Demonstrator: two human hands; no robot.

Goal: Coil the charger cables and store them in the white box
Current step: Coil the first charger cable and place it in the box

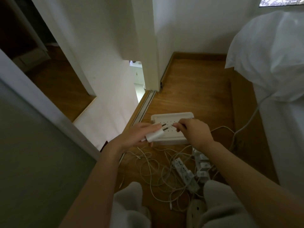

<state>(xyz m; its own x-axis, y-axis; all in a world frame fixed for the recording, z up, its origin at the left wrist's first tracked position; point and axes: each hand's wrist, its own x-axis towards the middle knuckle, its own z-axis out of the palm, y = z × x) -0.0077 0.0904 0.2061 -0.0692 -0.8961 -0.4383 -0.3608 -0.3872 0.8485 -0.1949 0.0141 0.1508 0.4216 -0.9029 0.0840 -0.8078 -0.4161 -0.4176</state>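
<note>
My left hand point(139, 134) holds a white charger plug point(155, 134) with its two prongs pointing to the right. My right hand point(193, 131) is curled, pinching a thin white cable just right of the prongs. Both hands hover over the white box point(171, 118), a flat perforated tray on the wooden floor. A tangle of white charger cables point(158, 171) lies loose on the floor between the box and my knees.
Two white power strips point(185, 173) with plugged adapters lie right of the tangle. A white cable point(246, 122) runs up to a bed with a white pillow point(271, 55) at right. A sliding-door rail and white wall stand at left.
</note>
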